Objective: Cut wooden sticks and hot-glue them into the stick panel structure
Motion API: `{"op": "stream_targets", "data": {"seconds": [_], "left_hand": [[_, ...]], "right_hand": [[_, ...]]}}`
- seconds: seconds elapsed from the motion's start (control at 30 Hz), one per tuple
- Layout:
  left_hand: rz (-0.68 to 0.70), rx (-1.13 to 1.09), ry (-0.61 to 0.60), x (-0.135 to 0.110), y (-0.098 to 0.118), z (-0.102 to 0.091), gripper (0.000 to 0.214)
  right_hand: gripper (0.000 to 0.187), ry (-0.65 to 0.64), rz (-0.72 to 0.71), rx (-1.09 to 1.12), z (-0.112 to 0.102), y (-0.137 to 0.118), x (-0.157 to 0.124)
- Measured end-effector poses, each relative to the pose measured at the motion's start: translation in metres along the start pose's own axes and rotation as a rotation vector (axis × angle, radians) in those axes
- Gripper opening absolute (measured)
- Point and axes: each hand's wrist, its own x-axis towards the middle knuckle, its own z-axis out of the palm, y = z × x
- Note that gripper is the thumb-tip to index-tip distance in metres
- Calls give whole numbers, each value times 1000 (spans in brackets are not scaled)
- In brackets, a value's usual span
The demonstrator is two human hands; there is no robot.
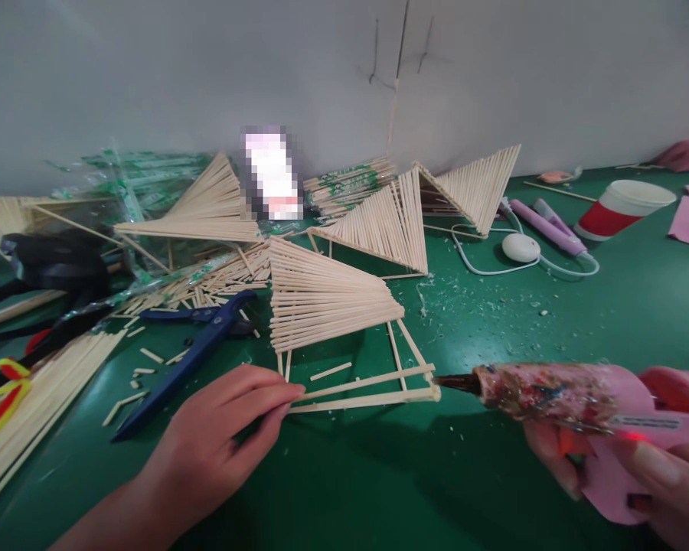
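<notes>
My left hand [235, 421] pinches the left end of the lower sticks of a wooden stick structure [333, 295]. Its upper face is a twisted fan of thin round sticks, carried on a few thin legs above the green table. In my right hand [637, 467] is a pink hot glue gun [556, 394], its barrel smeared with brown residue and a small red light glowing on it. The dark nozzle points left, with its tip at the right corner where the lower sticks meet. Whether the tip touches the wood, I cannot tell.
Similar stick structures [379, 222] stand behind. Blue pruning shears [200, 352] lie at left among cut stick pieces, near a bundle of long sticks [51, 405]. A phone [272, 172] leans at the wall. Right of it are a white-corded device [520, 247] and a tilted paper cup [623, 210].
</notes>
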Motion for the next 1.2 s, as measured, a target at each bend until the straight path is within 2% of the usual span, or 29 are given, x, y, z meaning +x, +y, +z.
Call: {"op": "stream_targets", "data": {"seconds": [0.27,0.5,0.63,0.77,1.0,1.2], "left_hand": [[-20,-38,25,-3,-2,3,24],[-27,-40,23,-3,0,3,25],[-32,-37,14,-3,-1,2,26],[-45,-35,6,-3,-2,1,25],[-45,-28,9,-3,-2,1,25],[-44,-26,22,-1,1,2,23]], "right_hand": [[50,138,62,92,16,-21,0],[54,67,91,99,20,-25,-2],[54,84,102,83,13,-18,0],[46,-67,39,93,3,-4,3],[45,37,-11,87,6,4,-4],[44,36,-25,14,6,7,-3]]}}
